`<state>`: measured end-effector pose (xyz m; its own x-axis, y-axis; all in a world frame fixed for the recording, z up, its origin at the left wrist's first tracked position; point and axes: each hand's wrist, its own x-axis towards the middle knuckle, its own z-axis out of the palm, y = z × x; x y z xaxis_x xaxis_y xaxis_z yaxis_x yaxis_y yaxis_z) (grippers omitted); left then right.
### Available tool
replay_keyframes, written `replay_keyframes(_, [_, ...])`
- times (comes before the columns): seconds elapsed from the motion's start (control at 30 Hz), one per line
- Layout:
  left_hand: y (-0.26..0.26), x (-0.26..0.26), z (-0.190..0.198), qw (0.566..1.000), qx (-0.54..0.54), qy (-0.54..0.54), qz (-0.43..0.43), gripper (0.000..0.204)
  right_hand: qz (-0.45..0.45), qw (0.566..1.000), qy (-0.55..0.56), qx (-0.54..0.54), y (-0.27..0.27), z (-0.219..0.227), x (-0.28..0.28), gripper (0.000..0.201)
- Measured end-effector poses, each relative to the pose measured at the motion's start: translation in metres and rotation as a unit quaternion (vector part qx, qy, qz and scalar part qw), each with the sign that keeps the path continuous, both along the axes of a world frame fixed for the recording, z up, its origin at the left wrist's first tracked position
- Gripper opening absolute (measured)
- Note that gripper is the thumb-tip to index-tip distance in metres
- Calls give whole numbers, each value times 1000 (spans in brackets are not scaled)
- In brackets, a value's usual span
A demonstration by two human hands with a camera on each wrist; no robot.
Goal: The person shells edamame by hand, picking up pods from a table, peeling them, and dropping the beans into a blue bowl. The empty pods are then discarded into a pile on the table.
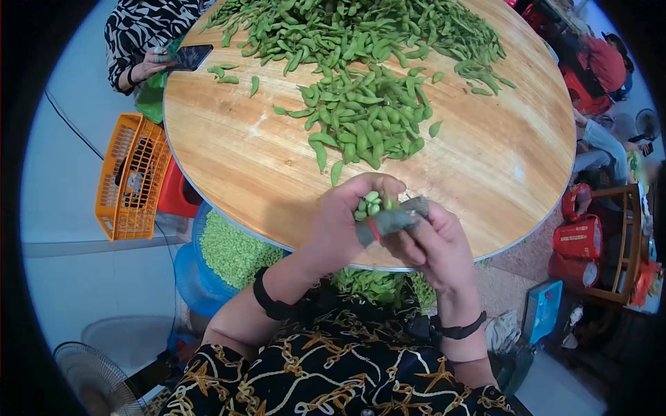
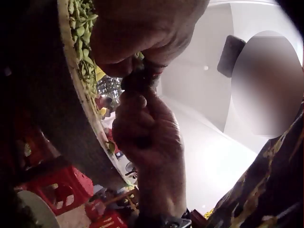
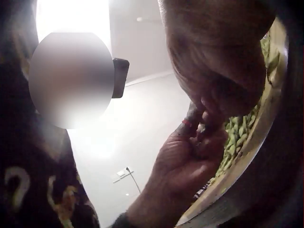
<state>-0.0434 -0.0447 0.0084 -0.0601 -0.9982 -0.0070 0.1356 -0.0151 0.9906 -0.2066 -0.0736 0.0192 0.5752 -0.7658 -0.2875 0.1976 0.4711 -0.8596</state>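
Observation:
Over the near edge of the round wooden table (image 1: 485, 152), both hands meet. My left hand (image 1: 340, 222) curls round several shelled green beans (image 1: 371, 204) held against its palm, and a dark wrap with a red band (image 1: 374, 228) covers one of its fingers. Fingers and thumb of my right hand (image 1: 444, 249) pinch together at a green pod (image 1: 390, 204), close to the left fingertips. Just beyond the hands lies a small pile of pods (image 1: 368, 118). In both wrist views the hands touch, and the pod is mostly hidden.
A larger heap of pods (image 1: 333, 31) covers the table's far side. Another person's hand (image 1: 147, 67) is beside a phone (image 1: 192, 57) at the far left. Below the left edge are an orange crate (image 1: 132, 177) and a blue basin of shelled beans (image 1: 232, 249). Red bags (image 1: 577, 239) stand at right.

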Motion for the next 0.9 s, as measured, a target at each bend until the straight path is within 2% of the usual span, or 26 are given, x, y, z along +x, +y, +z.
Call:
replay_keyframes(0.03, [1,4,-1,1000,-17,-2,9,27,15,992,-92,89,-1,-2,-1,15])
replay_keyframes(0.1, [5,10,-2,999,-36,0,20,33,40,995,-63,60,1,-8,-1,16])
replay_keyframes(0.17, [11,16,-2,998,21,60,13,42,66,997,-34,30,2,-8,6,19])
replay_keyframes(0.2, [13,20,0,998,20,64,15,42,1,991,82,-104,1,-6,11,17])
replay_keyframes(0.23, [15,24,4,996,5,-87,8,44,-63,950,195,-236,2,-5,16,17])
replay_keyframes(0.27, [17,27,8,971,-12,-237,0,46,-63,949,198,-238,3,-2,21,17])
replay_keyframes(0.33, [20,27,7,968,-21,-249,-10,49,-55,925,211,-312,7,3,32,16])
replay_keyframes(0.4, [22,29,-3,966,-95,-237,36,54,-49,913,223,-337,8,0,37,14])
replay_keyframes(0.47, [23,32,-5,969,-112,-212,61,52,-57,853,293,-429,11,3,40,11])
replay_keyframes(0.5, [23,34,-6,970,-129,-189,84,50,-57,851,295,-430,12,5,40,11])
replay_keyframes(0.53, [25,38,-5,970,-129,-187,84,50,-48,930,224,-287,14,8,40,11])
replay_keyframes(0.57, [27,45,-4,956,-180,-231,23,45,-37,980,145,-133,16,9,40,11])
replay_keyframes(0.6, [29,52,-2,933,-230,-274,-39,41,-36,980,146,-133,17,8,41,11])
replay_keyframes(0.63, [29,56,-2,927,-257,-269,-42,35,-15,998,50,-25,17,6,41,12])
replay_keyframes(0.67, [30,58,-2,927,-257,-268,-42,35,6,996,-46,82,17,6,41,13])
replay_keyframes(0.77, [35,61,-3,914,-313,-259,-9,25,6,988,-97,120,19,7,55,14])
replay_keyframes(0.83, [33,58,-5,952,-256,-159,47,22,-4,983,-132,126,21,5,62,14])
replay_keyframes(0.87, [33,55,-8,952,-256,-159,45,22,-25,991,-97,91,21,5,65,14])
replay_keyframes(0.9, [35,51,-12,986,-156,-23,50,16,-46,995,-62,58,21,5,68,14])
